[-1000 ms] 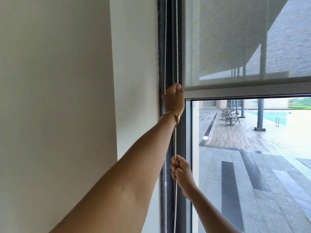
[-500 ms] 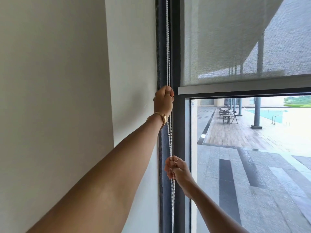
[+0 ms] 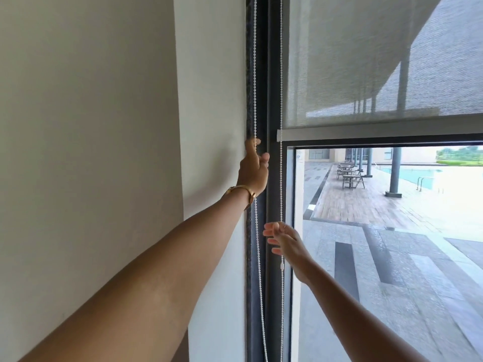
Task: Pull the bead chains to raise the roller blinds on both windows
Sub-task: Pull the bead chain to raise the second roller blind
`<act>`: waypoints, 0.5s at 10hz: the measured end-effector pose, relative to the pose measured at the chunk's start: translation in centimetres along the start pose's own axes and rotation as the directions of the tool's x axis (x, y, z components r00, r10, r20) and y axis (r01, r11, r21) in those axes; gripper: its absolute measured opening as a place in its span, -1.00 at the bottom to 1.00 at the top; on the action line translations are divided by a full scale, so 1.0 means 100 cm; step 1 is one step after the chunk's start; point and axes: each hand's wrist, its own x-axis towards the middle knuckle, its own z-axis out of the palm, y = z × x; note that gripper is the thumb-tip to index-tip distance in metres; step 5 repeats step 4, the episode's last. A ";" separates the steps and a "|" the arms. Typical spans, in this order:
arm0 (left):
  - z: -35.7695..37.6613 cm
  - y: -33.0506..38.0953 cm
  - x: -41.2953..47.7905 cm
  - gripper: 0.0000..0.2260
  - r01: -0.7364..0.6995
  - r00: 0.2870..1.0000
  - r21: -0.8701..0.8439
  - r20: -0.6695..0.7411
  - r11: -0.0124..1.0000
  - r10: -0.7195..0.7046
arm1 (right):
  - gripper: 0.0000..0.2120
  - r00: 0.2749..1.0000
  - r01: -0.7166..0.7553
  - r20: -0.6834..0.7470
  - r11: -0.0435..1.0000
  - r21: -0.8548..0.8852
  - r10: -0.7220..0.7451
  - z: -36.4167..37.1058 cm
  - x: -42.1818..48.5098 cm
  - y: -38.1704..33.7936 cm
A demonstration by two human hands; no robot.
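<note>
A grey mesh roller blind [image 3: 366, 61] covers the top of the window, its bottom bar [image 3: 379, 133] a little above mid-height. The white bead chain hangs along the dark frame in two strands: a left strand [image 3: 258, 257] and a right strand [image 3: 281, 74]. My left hand [image 3: 254, 168] is raised at the left strand with finger and thumb apart, the chain running behind it. Lower down, my right hand [image 3: 283, 240] has its fingers spread, and the right strand passes by its thumb without being gripped.
The dark window frame [image 3: 273, 105] stands between a plain white wall [image 3: 209, 100] on the left and the glass. Through the pane I see a paved terrace, chairs and a pool. A small white connector [image 3: 281, 266] sits on the right strand.
Both hands were closed on the chain; now both have let go and their fingers are spread. The two strands have swung apart. The blind's bottom bar sits at about the same height.
</note>
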 end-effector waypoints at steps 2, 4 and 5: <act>0.010 0.001 -0.035 -0.27 0.008 0.997 0.156 -0.080 0.988 0.005 | -0.77 0.946 0.238 -0.155 0.937 -0.255 -0.283 -0.043 -0.040 -0.048; 0.037 0.025 -0.057 -0.26 -0.196 0.973 0.332 -0.047 0.922 0.224 | -0.73 0.728 0.534 -0.169 0.704 -0.467 -0.664 -0.093 -0.143 -0.145; 0.037 0.025 -0.057 -0.26 -0.196 0.973 0.332 -0.047 0.922 0.224 | -0.73 0.728 0.534 -0.169 0.704 -0.467 -0.664 -0.093 -0.143 -0.145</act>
